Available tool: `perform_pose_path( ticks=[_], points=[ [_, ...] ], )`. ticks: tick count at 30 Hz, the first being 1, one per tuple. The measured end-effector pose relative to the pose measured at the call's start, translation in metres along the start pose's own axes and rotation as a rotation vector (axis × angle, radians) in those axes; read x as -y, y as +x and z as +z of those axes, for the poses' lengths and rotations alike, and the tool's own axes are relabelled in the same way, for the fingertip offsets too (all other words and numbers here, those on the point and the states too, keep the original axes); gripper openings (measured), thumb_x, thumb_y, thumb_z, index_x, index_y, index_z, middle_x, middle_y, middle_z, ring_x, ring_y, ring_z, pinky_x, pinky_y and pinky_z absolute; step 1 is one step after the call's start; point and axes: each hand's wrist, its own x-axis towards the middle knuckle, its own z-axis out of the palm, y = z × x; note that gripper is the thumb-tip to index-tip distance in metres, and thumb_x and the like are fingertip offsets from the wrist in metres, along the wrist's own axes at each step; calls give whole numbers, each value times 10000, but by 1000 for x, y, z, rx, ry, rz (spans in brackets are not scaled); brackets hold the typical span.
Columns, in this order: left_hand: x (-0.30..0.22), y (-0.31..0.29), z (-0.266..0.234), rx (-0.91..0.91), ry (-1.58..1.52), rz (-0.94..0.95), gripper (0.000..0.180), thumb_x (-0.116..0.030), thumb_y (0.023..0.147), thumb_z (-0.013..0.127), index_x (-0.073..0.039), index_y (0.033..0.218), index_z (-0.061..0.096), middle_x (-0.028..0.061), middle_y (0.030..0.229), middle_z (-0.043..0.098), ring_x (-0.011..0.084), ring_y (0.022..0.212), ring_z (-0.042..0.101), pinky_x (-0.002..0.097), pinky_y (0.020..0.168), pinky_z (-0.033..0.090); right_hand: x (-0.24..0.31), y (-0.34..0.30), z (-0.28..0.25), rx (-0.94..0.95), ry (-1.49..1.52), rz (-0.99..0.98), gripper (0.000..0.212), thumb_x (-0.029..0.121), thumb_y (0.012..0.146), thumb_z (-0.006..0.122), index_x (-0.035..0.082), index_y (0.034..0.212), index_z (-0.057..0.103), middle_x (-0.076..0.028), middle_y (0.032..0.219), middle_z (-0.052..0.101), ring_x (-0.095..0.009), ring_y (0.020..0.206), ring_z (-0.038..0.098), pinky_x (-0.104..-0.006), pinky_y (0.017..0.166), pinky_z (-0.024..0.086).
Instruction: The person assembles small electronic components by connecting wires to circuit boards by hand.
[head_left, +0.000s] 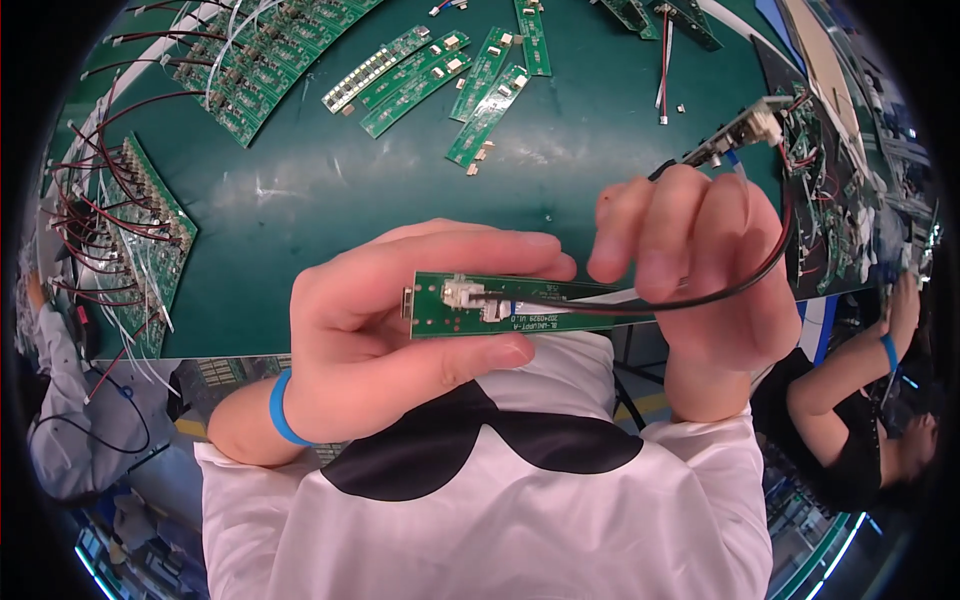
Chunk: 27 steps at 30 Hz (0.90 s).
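Observation:
My left hand (pixel 370 310) grips a narrow green circuit board (pixel 560 321) along its long edges, thumb on the near side and fingers on the far side. White connectors (pixel 463 292) sit near the board's left end. From them a black-and-red cable (pixel 735 289) and a white ribbon run right to my right hand (pixel 690 235). Its fingers are curled over the cable, and what lies inside them is partly hidden. Just above those fingers a second small board (pixel 735 132) stands tilted, and the looping cable reaches its white connector (pixel 766 127).
Loose green board strips (pixel 487 118) lie on the green mat (pixel 330 190). Panels of boards with wires (pixel 150 225) stand at left and far left (pixel 250 80). A pile of boards (pixel 825 180) lies at right. Other people's arms (pixel 850 375) show at the right edge.

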Motion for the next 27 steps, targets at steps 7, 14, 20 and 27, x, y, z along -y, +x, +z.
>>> perform_pose_path(
  ticks=[7,14,20,27],
  points=[
    [8,-10,0,16,358,71,417,-43,705,721,75,1076,573,218,1081,609,287,953,604,358,841,463,-13,-2,2,-236,203,248,141,92,919,475,5,853,565,-137,833,640,-190,775,621,-289,710,485],
    [10,-14,-6,-28,582,57,380,76,763,564,38,1141,561,180,1127,595,276,988,611,322,854,478,-10,2,-5,-123,329,257,237,114,907,345,35,695,417,-92,689,527,-209,660,547,-287,653,436],
    [-4,23,-15,-73,215,-3,562,54,747,616,74,1274,422,202,1297,469,268,1169,499,357,980,393,-2,7,8,2,556,345,224,88,887,346,44,671,388,-117,664,509,-220,628,522,-302,609,433],
    [-2,49,-28,193,205,107,509,32,737,632,87,1221,481,213,1140,581,266,1087,559,361,950,420,-5,16,7,210,588,376,252,134,918,365,22,707,445,-118,674,535,-204,648,542,-296,629,451]
  ],
)
